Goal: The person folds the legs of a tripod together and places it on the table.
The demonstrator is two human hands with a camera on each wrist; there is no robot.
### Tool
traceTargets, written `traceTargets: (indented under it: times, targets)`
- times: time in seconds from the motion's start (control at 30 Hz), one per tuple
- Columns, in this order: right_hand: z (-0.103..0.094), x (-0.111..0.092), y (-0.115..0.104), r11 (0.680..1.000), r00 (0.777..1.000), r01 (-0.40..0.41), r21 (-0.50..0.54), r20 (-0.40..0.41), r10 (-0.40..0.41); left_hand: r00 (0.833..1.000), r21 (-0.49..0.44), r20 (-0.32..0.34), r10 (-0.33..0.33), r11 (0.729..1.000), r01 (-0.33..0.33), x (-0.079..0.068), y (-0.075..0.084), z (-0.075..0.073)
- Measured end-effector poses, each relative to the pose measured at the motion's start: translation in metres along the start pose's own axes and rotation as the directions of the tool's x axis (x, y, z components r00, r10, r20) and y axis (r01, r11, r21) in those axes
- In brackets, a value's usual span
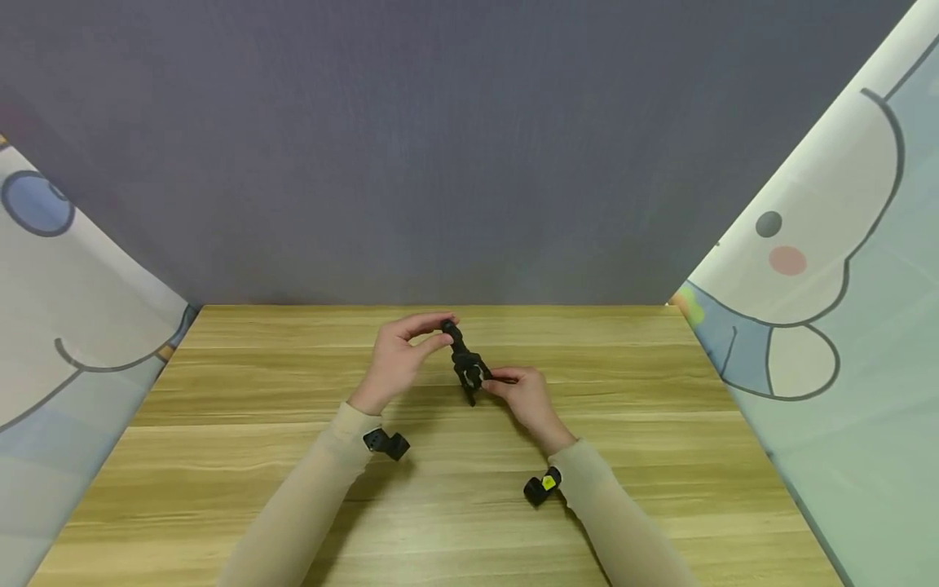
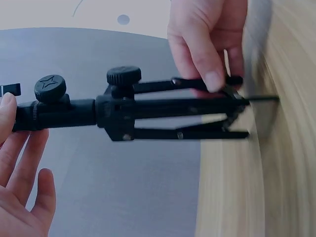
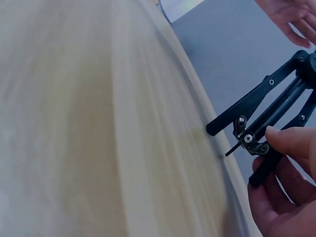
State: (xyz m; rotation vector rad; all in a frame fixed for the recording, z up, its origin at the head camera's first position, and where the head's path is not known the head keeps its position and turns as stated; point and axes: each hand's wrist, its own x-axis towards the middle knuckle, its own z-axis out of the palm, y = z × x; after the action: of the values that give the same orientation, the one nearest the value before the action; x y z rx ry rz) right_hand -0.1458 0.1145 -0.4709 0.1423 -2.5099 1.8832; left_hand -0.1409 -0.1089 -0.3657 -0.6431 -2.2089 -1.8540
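A small black tripod (image 1: 467,359) stands between the two hands, above the wooden tabletop. My left hand (image 1: 396,360) grips its top end between thumb and fingers, beside a round adjusting knob (image 2: 50,88). A second knob (image 2: 124,75) sits further down, where the legs join. My right hand (image 1: 526,398) pinches the lower part of one leg (image 3: 266,169) between thumb and fingers. In the right wrist view the legs are partly spread, with hinged braces (image 3: 248,138) meeting at the central rod. The tripod's top end lies outside that view.
The wooden table (image 1: 469,505) ends at a dark grey panel (image 1: 440,163) behind. Cartoon-printed cloths flank it on the left (image 1: 81,302) and right (image 1: 822,269). Small black cameras are strapped to the left wrist (image 1: 387,443) and right wrist (image 1: 541,487).
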Motion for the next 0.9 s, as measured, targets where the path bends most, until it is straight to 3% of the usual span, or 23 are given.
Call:
traceTargets:
  times: [0.2, 0.37, 0.67, 0.9]
  targets:
    - [-0.016, -0.001, 0.003, 0.999, 0.999, -0.035, 0.009, 0.004, 0.035, 0.999, -0.058, -0.041, -0.003, 0.998, 0.0, -0.003, -0.037, -0.011]
    - [-0.03, 0.002, 0.011, 0.998, 0.999, -0.044, 0.044, -0.005, 0.044, 0.997, -0.075, -0.04, -0.068, 0.995, 0.065, -0.011, -0.045, -0.02]
    - [-0.048, 0.004, 0.018, 0.999, 0.999, 0.044, 0.017, -0.013, -0.044, 0.989, 0.021, 0.003, -0.146, 0.989, 0.146, -0.022, -0.065, -0.025]
    - [-0.056, 0.008, 0.02, 0.996, 0.997, 0.072, -0.045, -0.021, -0.073, 0.974, 0.201, 0.073, -0.216, 0.959, 0.198, -0.027, -0.079, -0.028]
